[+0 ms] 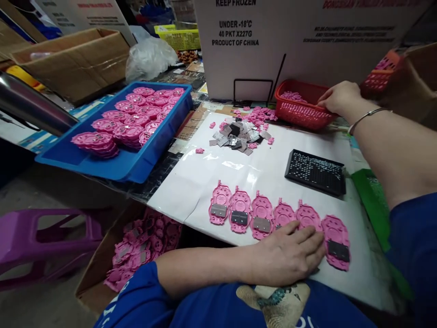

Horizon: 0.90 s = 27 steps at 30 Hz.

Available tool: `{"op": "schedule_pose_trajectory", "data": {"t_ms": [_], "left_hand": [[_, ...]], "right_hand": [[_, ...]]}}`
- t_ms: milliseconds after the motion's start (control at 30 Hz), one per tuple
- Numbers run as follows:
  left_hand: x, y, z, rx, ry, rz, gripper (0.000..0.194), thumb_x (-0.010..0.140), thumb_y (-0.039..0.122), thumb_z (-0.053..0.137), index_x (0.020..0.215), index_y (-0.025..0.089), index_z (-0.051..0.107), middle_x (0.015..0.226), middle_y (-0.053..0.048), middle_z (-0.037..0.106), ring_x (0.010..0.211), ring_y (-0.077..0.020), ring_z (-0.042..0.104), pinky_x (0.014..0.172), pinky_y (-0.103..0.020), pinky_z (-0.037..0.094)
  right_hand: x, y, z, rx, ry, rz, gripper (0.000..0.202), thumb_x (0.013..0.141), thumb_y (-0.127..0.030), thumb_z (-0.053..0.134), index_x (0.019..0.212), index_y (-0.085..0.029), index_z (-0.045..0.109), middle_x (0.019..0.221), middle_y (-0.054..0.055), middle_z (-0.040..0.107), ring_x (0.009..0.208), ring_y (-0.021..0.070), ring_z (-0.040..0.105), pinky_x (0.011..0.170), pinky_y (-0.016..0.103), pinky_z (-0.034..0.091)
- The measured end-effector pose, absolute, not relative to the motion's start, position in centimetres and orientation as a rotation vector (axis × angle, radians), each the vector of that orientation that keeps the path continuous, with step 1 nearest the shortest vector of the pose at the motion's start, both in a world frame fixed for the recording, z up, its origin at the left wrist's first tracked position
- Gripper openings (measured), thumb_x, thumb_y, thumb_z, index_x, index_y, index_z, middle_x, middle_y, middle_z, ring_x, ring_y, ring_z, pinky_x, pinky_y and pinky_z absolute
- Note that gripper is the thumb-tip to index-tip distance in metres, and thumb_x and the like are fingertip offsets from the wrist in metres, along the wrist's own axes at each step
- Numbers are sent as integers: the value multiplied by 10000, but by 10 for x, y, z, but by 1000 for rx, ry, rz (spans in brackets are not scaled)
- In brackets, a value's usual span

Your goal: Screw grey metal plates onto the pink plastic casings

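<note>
A row of several pink plastic casings point(240, 205) lies along the front of the white work surface, most with a small grey or black plate across the lower part. My left hand point(293, 250) rests flat on the right part of this row, fingers stretched out, partly covering two or three casings. At the back right, my right hand point(343, 99) has its fingers closed on the right rim of a red plastic basket point(303, 114). Small pink pieces point(292, 96) lie inside that basket. Left of it are a heap of small pink parts point(257, 115) and a pile of grey and black plates point(239, 136).
A black tray of tiny metal pieces point(316, 173) sits at right. Stacked pink casings fill much of a blue tray point(136, 171) at left. Below the edge, a cardboard box point(90, 278) holds pink parts beside a purple stool point(58, 232). A white carton point(239, 64) stands behind.
</note>
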<state>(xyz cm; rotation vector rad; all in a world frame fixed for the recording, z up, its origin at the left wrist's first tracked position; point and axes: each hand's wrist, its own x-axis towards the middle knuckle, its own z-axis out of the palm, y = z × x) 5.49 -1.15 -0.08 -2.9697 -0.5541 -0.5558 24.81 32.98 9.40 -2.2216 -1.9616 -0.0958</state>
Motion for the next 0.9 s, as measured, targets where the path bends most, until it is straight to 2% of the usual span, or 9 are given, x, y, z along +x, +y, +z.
{"op": "schedule_pose_trajectory", "data": {"t_ms": [67, 133, 233, 367, 433, 533, 600, 733, 900], "left_hand": [[56, -11, -5, -2975, -562, -574, 444, 1028, 281, 344, 1374, 66, 521, 1449, -176, 508, 1317, -276, 497, 1076, -425, 397], [57, -11, -8, -2988, -561, -588, 446, 1026, 288, 359, 1381, 63, 509, 1453, -173, 505, 1322, -278, 494, 1081, -433, 396], [58, -11, -11, -3050, -607, -628, 443, 1024, 316, 384, 1377, 81, 513, 1444, -153, 523, 1330, -276, 493, 1101, -434, 388], [59, -10, -10, -3160, -683, -658, 441, 1021, 341, 402, 1366, 96, 524, 1448, -134, 527, 1337, -283, 492, 1119, -429, 388], [60, -8, -9, -3182, -677, -674, 433, 1019, 337, 410, 1362, 101, 526, 1450, -135, 525, 1343, -286, 489, 1124, -437, 387], [60, -7, -9, -3184, -653, -690, 409, 1009, 334, 438, 1333, 112, 551, 1438, -137, 537, 1333, -284, 503, 1113, -439, 404], [61, -8, -8, -3157, -655, -690, 395, 1002, 336, 455, 1313, 121, 569, 1427, -142, 547, 1328, -284, 509, 1097, -438, 422], [75, -12, -2, -3045, -588, -704, 397, 1006, 348, 455, 1311, 125, 576, 1396, -139, 575, 1314, -283, 522, 1108, -454, 408], [103, -12, 0, -2992, -501, -550, 440, 1000, 364, 465, 1324, 81, 561, 1369, -150, 592, 1267, -297, 549, 1107, -452, 395]], "right_hand": [[242, 319, 97, -2110, -1790, 12, 365, 975, -232, 518, 1149, 41, 688, 1069, 271, 676, 910, 124, 620, 700, 298, 396], [232, 304, 102, -1977, -1680, 145, 390, 1018, -199, 409, 1235, 57, 607, 1109, 291, 655, 865, 114, 625, 689, 261, 428], [214, 271, 111, -1796, -1627, 385, 374, 1045, -239, 346, 1295, -5, 497, 1166, 209, 651, 772, 63, 619, 664, 188, 466], [194, 209, 118, -1604, -1623, 607, 231, 1007, -331, 498, 1195, -199, 482, 1038, -21, 701, 721, 30, 589, 664, 151, 492], [189, 174, 117, -1420, -1620, 766, 139, 962, -347, 580, 984, -216, 538, 880, -37, 685, 659, 59, 564, 607, 193, 487], [192, 120, 108, -1276, -1605, 830, 263, 896, -260, 673, 686, -195, 529, 619, -33, 551, 514, 68, 452, 492, 227, 385], [203, 88, 97, -1317, -1642, 856, 232, 892, -193, 647, 667, -173, 589, 555, -30, 515, 500, 73, 443, 495, 237, 365], [240, 44, 71, -1492, -1712, 936, 115, 856, -137, 589, 873, -146, 702, 644, -4, 613, 598, 104, 547, 585, 250, 432], [277, 32, 49, -1812, -1945, 739, 149, 887, -224, 563, 892, -134, 682, 807, 42, 688, 689, 129, 583, 649, 264, 438]]}}
